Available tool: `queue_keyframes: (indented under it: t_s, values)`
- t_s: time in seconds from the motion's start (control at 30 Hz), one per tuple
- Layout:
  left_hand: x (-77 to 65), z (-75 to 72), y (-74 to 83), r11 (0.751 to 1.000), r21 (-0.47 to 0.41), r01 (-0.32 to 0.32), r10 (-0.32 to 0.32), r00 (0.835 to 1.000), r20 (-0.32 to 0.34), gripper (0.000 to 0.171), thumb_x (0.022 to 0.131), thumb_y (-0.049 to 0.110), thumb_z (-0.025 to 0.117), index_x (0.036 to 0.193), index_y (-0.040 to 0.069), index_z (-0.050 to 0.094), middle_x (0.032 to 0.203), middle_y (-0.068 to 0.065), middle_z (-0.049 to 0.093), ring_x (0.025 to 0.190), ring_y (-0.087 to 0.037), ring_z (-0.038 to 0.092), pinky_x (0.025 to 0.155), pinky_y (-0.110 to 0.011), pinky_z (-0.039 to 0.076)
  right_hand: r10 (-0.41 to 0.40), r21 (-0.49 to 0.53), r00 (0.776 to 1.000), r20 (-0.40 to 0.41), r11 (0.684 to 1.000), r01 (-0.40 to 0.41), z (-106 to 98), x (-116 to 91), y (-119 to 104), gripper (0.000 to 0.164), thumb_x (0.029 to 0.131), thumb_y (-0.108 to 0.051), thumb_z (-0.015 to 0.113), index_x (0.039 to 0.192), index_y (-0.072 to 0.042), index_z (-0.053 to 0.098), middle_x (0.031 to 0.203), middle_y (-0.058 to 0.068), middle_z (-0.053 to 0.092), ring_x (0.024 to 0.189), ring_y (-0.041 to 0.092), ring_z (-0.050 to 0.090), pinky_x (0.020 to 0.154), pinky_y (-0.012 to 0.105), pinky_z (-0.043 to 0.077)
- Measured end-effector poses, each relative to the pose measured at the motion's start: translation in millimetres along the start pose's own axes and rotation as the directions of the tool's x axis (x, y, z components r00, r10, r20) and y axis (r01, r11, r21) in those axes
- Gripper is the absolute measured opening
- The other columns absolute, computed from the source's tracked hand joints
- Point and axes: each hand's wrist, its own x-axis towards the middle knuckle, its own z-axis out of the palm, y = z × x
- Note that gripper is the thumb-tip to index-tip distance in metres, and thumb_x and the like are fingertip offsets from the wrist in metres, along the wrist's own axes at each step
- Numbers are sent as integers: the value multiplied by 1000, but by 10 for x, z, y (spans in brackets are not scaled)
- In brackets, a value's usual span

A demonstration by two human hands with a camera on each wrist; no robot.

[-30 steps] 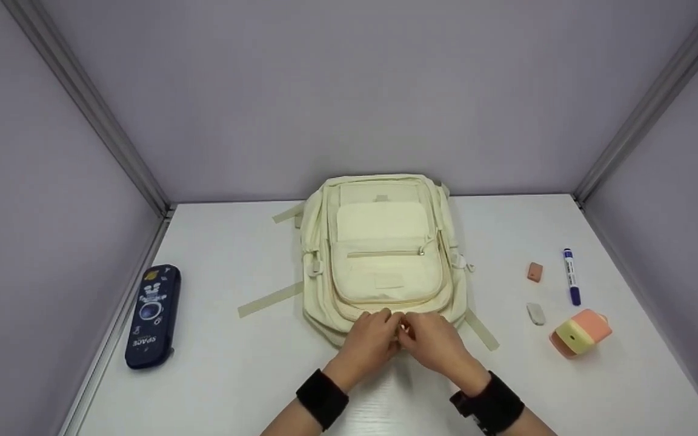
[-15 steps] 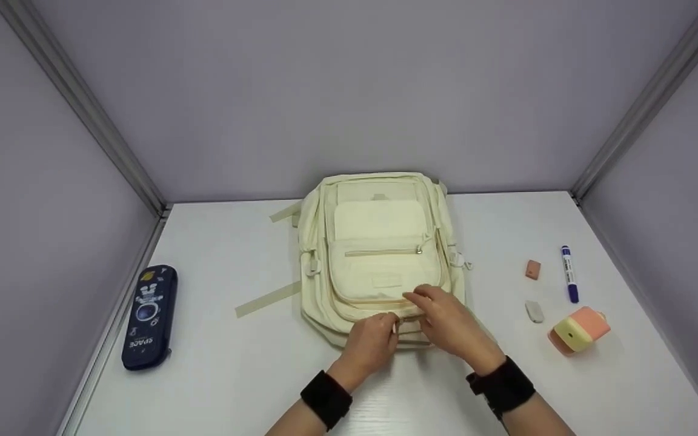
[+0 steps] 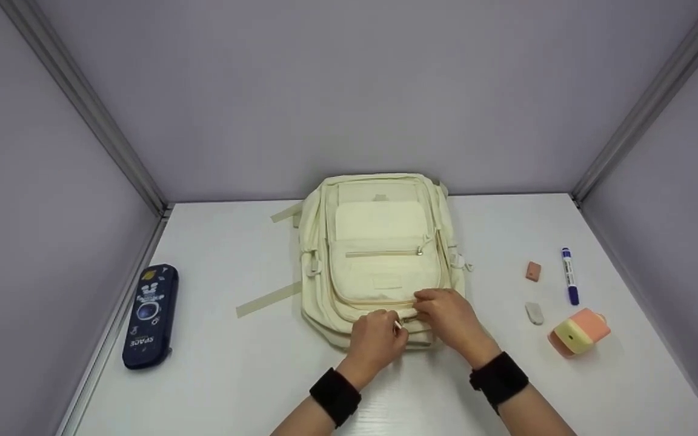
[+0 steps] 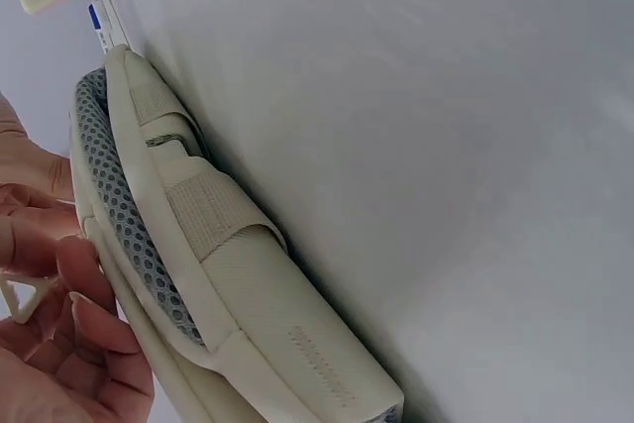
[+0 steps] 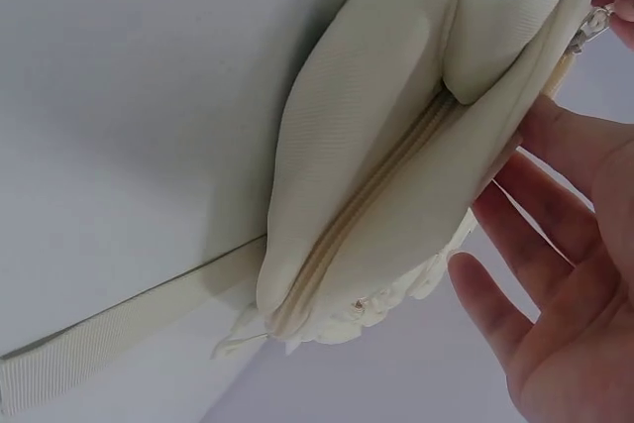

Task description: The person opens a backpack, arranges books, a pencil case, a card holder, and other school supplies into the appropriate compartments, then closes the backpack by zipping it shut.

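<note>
A cream backpack (image 3: 385, 266) lies front side up on the white table, its near end towards me. At that near edge my left hand (image 3: 375, 342) pinches a zipper pull (image 4: 22, 296), a pale loop that shows between the fingers in the left wrist view. The metal zipper slider (image 5: 592, 27) appears at the top right of the right wrist view. Just right of it, my right hand (image 3: 452, 318) grips the fabric beside the zipper between thumb and fingers, while its other fingers spread out. Part of the zipper is hidden behind the hands.
A navy pencil case (image 3: 150, 316) lies at the left. On the right are a brownish-pink block (image 3: 533, 271), a whitish eraser-like piece (image 3: 534, 313), a blue-and-white marker (image 3: 570, 277) and a pink-and-yellow box-shaped thing (image 3: 579, 332). Grey panels (image 3: 355, 91) wall the table.
My right hand has moved right and away from the left hand, onto the backpack's fabric. My left hand keeps its pinch at the near edge, shifted slightly right.
</note>
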Motion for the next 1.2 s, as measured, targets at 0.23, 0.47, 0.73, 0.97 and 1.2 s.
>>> queue_keyframes:
  t_s: [0.23,0.47,0.73,0.97,1.2]
  values:
    - [-10,-31,-40,998,-61,19,-17,999,39,16,80,11,67,66,13,60,61,4,55,51,-11,53,47,-25,42,-13,31,1000,1,999,13,8,-17,19,16,76,-7,84,91,-10,79,110,10,70,100,27,67,87,47,50]
    - [25,52,6,995,74,65,-76,985,157,25,92,22,57,69,15,51,58,0,50,50,-19,54,45,-33,41,-35,64,998,46,997,32,-38,-31,50,17,80,-7,80,97,-8,78,115,10,69,106,28,64,90,47,48]
    - [57,70,3,985,172,-5,-22,987,158,38,99,31,58,65,15,54,54,2,51,46,-18,53,39,-30,37,-29,69,996,82,997,23,-70,-40,83,17,83,-6,78,99,-5,77,118,9,68,108,28,63,92,44,47]
    - [34,3,-12,981,194,-11,-33,975,219,33,100,35,56,75,14,58,55,0,55,46,-18,54,39,-30,36,-23,100,998,63,995,16,-64,-38,116,11,81,-7,79,93,-7,79,115,8,69,105,28,64,91,44,48]
    - [-1,-92,-74,975,222,-2,-44,979,200,31,99,35,58,77,14,59,53,0,54,43,-18,54,37,-29,34,-15,93,997,71,996,8,-64,-46,130,13,82,-8,79,94,-8,79,116,7,69,106,25,64,92,44,47]
